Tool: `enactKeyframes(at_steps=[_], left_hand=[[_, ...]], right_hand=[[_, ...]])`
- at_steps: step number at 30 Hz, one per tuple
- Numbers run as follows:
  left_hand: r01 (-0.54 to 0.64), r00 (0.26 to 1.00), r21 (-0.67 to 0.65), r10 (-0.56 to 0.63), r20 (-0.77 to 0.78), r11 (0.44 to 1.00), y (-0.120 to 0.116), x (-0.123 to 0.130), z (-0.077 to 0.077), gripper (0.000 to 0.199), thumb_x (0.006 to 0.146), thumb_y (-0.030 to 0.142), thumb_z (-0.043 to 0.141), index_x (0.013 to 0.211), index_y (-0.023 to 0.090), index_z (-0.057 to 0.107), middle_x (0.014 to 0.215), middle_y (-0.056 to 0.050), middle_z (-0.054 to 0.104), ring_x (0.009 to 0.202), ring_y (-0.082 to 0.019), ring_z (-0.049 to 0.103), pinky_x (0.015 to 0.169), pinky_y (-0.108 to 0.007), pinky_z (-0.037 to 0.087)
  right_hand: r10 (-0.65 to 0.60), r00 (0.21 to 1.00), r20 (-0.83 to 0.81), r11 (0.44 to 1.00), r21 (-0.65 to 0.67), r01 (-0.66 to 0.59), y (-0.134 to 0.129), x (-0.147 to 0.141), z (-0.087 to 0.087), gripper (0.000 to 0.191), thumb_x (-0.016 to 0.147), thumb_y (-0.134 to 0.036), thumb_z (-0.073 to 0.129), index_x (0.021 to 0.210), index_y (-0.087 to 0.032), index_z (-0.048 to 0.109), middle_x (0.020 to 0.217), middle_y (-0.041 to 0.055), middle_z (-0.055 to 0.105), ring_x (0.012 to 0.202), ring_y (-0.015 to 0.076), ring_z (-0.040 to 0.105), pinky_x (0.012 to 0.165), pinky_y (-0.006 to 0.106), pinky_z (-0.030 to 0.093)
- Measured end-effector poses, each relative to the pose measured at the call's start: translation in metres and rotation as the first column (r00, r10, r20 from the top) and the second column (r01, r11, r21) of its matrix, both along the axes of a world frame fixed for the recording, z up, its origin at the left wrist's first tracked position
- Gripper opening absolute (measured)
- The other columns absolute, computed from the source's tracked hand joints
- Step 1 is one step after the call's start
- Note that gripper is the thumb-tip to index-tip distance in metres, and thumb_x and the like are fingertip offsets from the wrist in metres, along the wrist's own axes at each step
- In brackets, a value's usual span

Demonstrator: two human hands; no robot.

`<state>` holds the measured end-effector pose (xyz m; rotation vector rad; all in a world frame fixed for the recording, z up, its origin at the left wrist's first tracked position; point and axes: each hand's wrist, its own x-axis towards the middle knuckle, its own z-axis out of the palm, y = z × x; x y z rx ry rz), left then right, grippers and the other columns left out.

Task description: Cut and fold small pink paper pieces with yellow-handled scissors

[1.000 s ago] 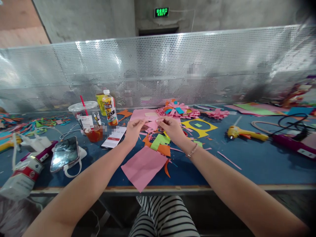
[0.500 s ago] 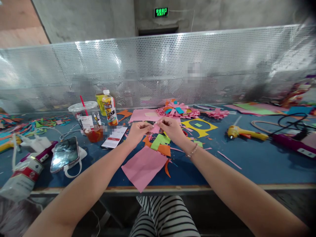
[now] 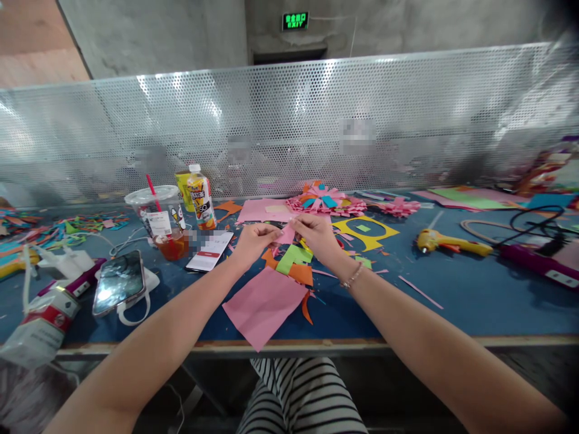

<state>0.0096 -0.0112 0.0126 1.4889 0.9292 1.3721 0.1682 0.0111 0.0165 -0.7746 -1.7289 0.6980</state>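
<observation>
My left hand (image 3: 256,242) and my right hand (image 3: 315,236) face each other over the middle of the table. Both pinch a small piece of pink paper (image 3: 286,234) between their fingertips; its exact shape is partly hidden by the fingers. Just below them lie green paper (image 3: 294,259) and orange paper scraps (image 3: 301,275). A larger pink paper sheet (image 3: 266,306) rests nearer the table's front edge. Beyond my hands sits a fringed pink paper flower (image 3: 319,199) with orange and blue pieces on it.
To the right lie a yellow cut-out sheet (image 3: 377,232) and a yellow glue gun (image 3: 452,242) near a purple power strip (image 3: 536,263). On the left stand a drink cup (image 3: 158,223), a bottle (image 3: 201,199) and phones (image 3: 120,282). A perforated metal screen (image 3: 271,126) closes the back.
The fingertips have shifted slightly, and a bit more of the pink paper shows between them. My arms and the things on the table stay where they were.
</observation>
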Motion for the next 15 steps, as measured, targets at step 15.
enactKeyframes(at_steps=[15], left_hand=[[-0.020,1.000,-0.028,0.020,-0.002,0.999,0.001,-0.001,-0.002,0.027,0.057,0.037,0.072,0.069,0.013,0.065,0.059,0.000,0.061,0.052,-0.009,0.055,0.056,-0.023,0.048]], right_hand=[[0.056,0.995,-0.083,0.994,-0.088,-0.063,0.011,0.001,-0.003,0.030,0.068,-0.047,0.060,0.065,-0.018,0.060,0.061,-0.0001,0.054,0.056,0.0113,0.049,0.053,0.025,0.041]])
